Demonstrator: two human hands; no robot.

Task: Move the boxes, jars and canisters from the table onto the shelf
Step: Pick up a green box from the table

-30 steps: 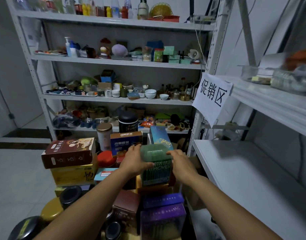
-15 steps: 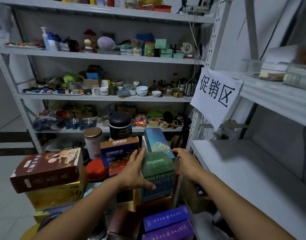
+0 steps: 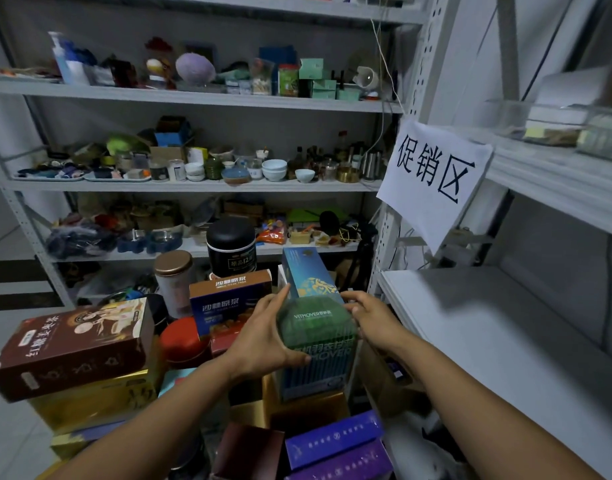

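Flanking the green box (image 3: 317, 355), left hand (image 3: 263, 337) and right hand (image 3: 375, 320) hold it

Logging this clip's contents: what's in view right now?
green-topped box: 1, green and blue, centre of pile
tall box: 1, blue, behind it
printed box: 1, blue and brown, left of tall box
canister: 1, black, behind printed box
jar: 1, bronze lid, left of canister
tin: 1, red, beside brown box
brown box: 1, brown, atop gold box, left
purple boxes: 2, purple, front
side shelf: 1, white, right
back shelving: 1, grey, cluttered, behind
hands: 2, left hand, right hand, gripping green-topped box's sides
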